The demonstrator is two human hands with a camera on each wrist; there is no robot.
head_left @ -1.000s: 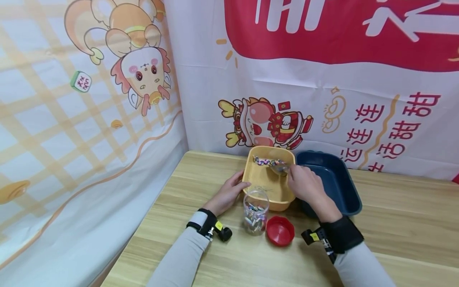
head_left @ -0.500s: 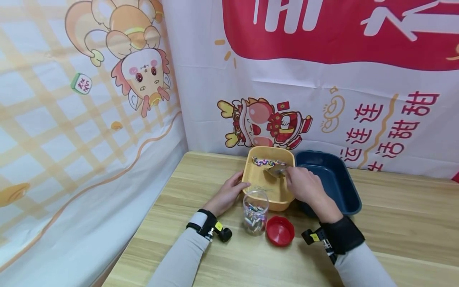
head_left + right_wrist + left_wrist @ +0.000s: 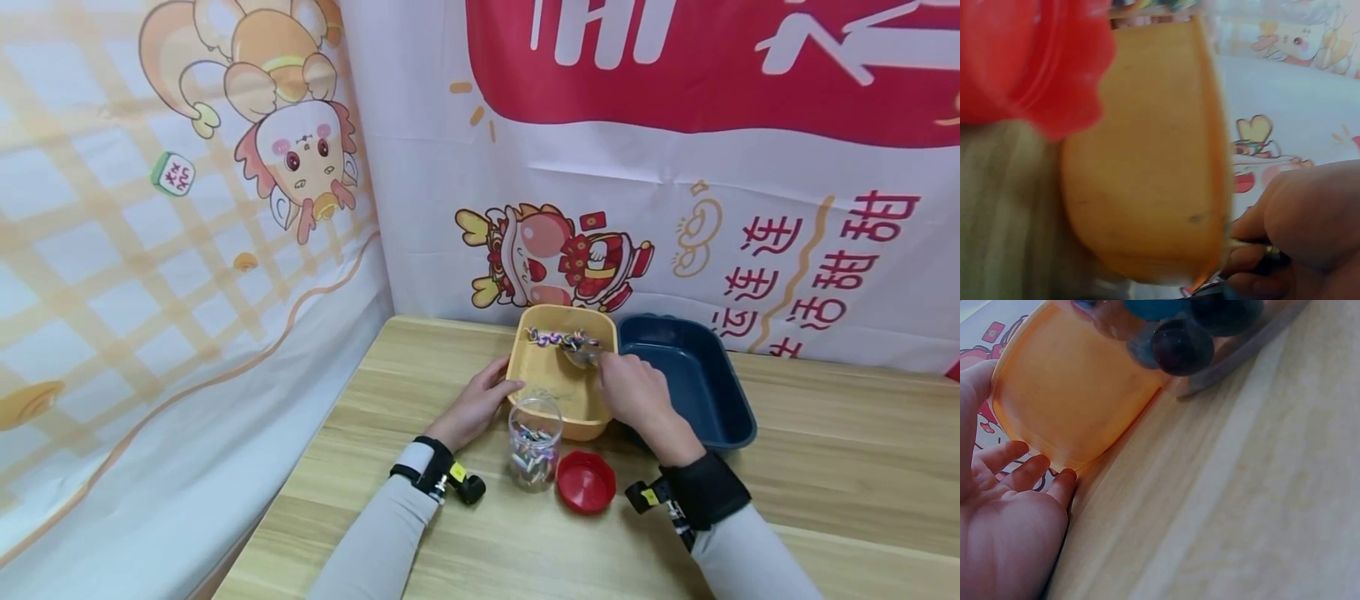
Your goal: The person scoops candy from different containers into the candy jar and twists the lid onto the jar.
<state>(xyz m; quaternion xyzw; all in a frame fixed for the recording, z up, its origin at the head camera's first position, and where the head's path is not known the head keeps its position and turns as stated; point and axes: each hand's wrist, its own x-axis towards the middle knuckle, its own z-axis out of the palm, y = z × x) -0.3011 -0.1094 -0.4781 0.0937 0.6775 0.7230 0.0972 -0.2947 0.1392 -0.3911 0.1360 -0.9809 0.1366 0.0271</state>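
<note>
Head view shows a person at a light wooden table (image 3: 465,550), both forearms in pale grey sleeves with dark wrist straps. Their right hand (image 3: 637,393) reaches over the right rim of a rounded-square orange plastic tub (image 3: 542,373), fingers curled round the handle of a small metal spoon (image 3: 581,357) whose bowl sits inside the tub near its far wall. Just beyond the spoon, along that far wall, lies a row of small multicoloured beads (image 3: 558,338), pink, purple, green and white, too small to tell apart one by one. The tub itself is smooth, matt, slightly translucent at the wall in the left wrist view, with a softly rolled rim. Their left hand (image 3: 475,408) rests flat and relaxed against the tub's left outer wall, fingers (image 3: 1035,472) straight and touching the plastic. Nearer the person, just in front of the tub, stands a small clear plastic jar (image 3: 533,442), lidless, partly filled with the same mixed beads. Right beside it on the table lies a round red plastic lid (image 3: 586,483), open side up. To the right of the tub, touching or nearly touching it, sits a dark blue oblong plastic tray (image 3: 712,392). Behind the table hang printed cloths with cartoon figures.
</note>
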